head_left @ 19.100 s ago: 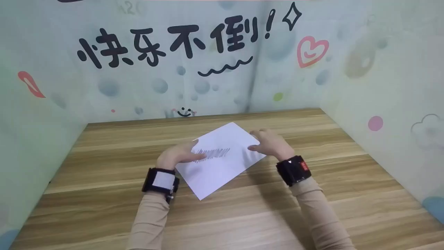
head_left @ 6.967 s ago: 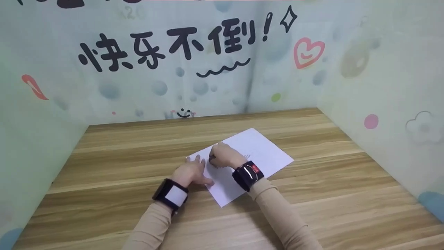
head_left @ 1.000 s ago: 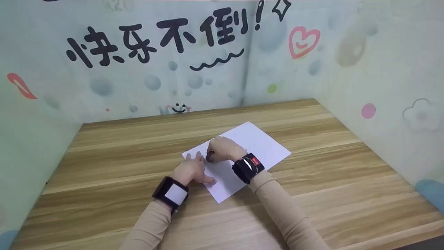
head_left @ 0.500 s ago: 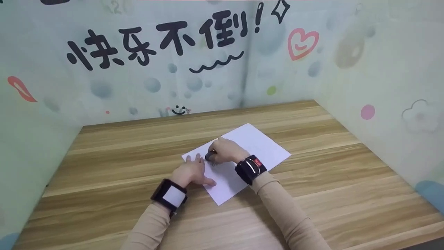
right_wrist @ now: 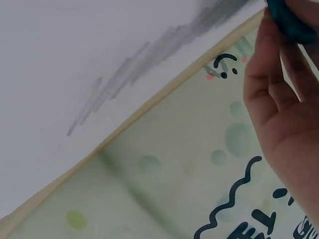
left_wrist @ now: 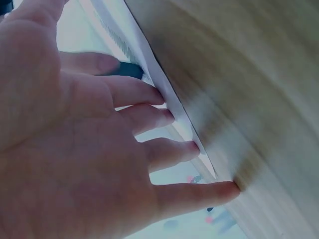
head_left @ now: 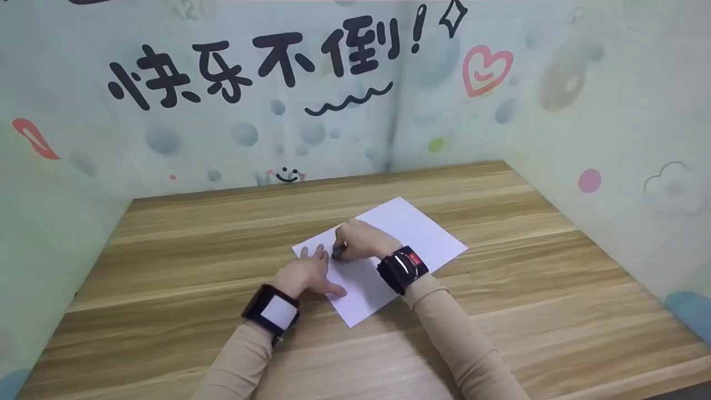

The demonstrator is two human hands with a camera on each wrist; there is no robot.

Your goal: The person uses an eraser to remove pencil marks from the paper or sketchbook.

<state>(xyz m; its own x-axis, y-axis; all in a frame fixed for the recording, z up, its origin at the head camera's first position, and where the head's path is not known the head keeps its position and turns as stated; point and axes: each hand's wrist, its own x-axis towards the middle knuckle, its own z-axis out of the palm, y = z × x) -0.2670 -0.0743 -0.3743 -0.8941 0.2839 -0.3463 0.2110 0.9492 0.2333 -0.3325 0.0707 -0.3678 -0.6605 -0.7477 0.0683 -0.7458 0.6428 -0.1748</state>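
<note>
My right hand (head_left: 365,240) pinches a small dark teal eraser (right_wrist: 290,24), holding it against a white sheet of paper (head_left: 414,236). A band of grey pencil strokes (right_wrist: 132,67) crosses the sheet in the right wrist view, smudged towards the eraser. In the head view most of this scribble is hidden by the right hand. My left hand (head_left: 303,275) lies with spread fingers on the sheet's left edge. In the left wrist view its little finger reaches past the paper onto the wood, and the eraser's dark end shows behind the fingers.
A wood-grain table (head_left: 194,250) bears the slanted sheet. Printed fabric walls (head_left: 222,139) close off the back and both sides. Each wrist wears a black strap, the left one (head_left: 272,312) with a white patch.
Since the oldest frame the sheet has shifted right, and my right hand has left its right corner and taken the eraser. During the last second it makes small rubbing shifts; the left stays put.
</note>
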